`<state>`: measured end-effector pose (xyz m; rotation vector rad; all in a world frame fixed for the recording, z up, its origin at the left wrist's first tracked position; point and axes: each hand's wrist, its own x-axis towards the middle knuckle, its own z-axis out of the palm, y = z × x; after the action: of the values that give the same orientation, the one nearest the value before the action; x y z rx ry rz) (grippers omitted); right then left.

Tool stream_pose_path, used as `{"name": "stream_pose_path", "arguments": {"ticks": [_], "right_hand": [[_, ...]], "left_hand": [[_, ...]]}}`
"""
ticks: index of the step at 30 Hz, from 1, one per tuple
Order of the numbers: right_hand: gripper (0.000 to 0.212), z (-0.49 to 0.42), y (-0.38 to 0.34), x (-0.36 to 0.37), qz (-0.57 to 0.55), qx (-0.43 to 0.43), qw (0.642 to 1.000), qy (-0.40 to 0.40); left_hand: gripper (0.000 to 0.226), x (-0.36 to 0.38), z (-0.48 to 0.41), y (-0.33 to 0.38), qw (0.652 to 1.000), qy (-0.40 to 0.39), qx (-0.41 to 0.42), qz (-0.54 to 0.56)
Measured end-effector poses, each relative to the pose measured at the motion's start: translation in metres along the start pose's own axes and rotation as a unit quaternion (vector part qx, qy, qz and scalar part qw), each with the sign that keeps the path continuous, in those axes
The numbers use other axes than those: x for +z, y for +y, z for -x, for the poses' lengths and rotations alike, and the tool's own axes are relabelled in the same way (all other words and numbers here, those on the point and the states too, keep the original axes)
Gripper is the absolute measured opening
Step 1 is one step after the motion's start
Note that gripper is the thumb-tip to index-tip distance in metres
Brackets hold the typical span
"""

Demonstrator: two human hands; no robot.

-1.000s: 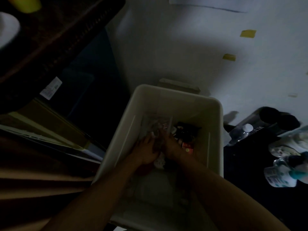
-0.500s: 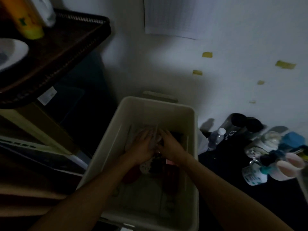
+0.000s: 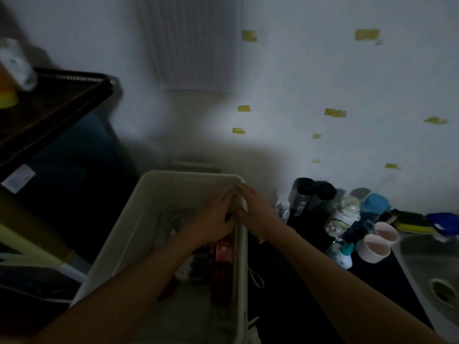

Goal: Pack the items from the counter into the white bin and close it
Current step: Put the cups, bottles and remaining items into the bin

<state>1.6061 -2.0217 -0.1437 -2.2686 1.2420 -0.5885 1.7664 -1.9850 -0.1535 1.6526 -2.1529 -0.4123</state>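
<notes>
Both at white bin (image 3: 154, 194) corner: left hand (image 3: 216, 216) inside, right hand (image 3: 257, 214) outside.

Pretty dim shot. White wall (image 3: 298, 70) dotted with bits of yellow tape (image 3: 335, 112), a gridded sheet (image 3: 196, 45) stuck up top center. Dark shelf (image 3: 49, 108) upper left holding a blurry yellow bottle (image 3: 7, 96). Steel sink (image 3: 422, 264) lower right.

You've moved your left hand (image 3: 216, 217) and right hand (image 3: 258, 214) from the middle of the bin (image 3: 154, 192) to its far right corner, the right one over the rim.
</notes>
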Motion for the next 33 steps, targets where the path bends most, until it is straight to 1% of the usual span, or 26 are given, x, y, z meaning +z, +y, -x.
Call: {"name": "stream_pose_path", "arguments": {"ticks": [2,6,8,10,14,16,18,21,22,24,26,30,33], "right_hand": [[0.06,0.008,0.011,-0.012,-0.023,0.021,0.999,0.01],[0.042,0.024,0.035,-0.027,-0.023,0.004,0.999,0.027],[0.033,0.031,0.049,-0.028,-0.019,0.009,1.0,0.021],[0.03,0.036,0.061,-0.028,-0.01,0.015,1.0,0.009],[0.034,0.041,0.08,-0.023,-0.036,0.049,0.998,-0.01],[0.036,0.04,0.087,-0.018,-0.039,0.056,0.997,-0.026],[0.04,0.034,0.096,-0.013,-0.036,0.084,0.995,-0.036],[0.04,0.026,0.109,-0.003,-0.039,0.111,0.992,-0.041],[0.038,0.025,0.113,0.0,-0.044,0.109,0.992,-0.051],[0.03,0.023,0.121,0.006,-0.039,0.078,0.993,-0.082],[0.027,0.022,0.128,0.012,-0.037,0.077,0.991,-0.103],[0.034,0.021,0.138,0.021,-0.036,0.077,0.989,-0.123],[0.048,0.022,0.141,0.028,-0.036,0.071,0.984,-0.161]], "left_hand": [[0.069,0.002,-0.01,0.014,1.0,0.002,0.012,0.009],[0.068,0.017,-0.024,0.037,1.0,-0.001,0.014,-0.028],[0.063,0.027,-0.027,0.045,0.999,-0.001,0.022,-0.046],[0.061,0.035,-0.027,0.049,0.997,-0.011,0.034,-0.07],[0.064,0.047,-0.032,0.057,0.988,-0.034,0.023,-0.146],[0.064,0.056,-0.033,0.062,0.988,-0.031,0.011,-0.154],[0.062,0.066,-0.032,0.067,0.986,-0.03,0.002,-0.165],[0.063,0.078,-0.03,0.064,0.978,-0.019,-0.008,-0.208],[0.062,0.079,-0.03,0.063,0.978,-0.015,-0.017,-0.207],[0.059,0.08,-0.032,0.062,0.981,-0.003,-0.041,-0.192],[0.056,0.081,-0.032,0.062,0.981,0.005,-0.055,-0.187],[0.055,0.082,-0.032,0.063,0.974,0.003,-0.056,-0.22],[0.054,0.083,-0.031,0.063,0.969,0.002,-0.055,-0.241]]}}
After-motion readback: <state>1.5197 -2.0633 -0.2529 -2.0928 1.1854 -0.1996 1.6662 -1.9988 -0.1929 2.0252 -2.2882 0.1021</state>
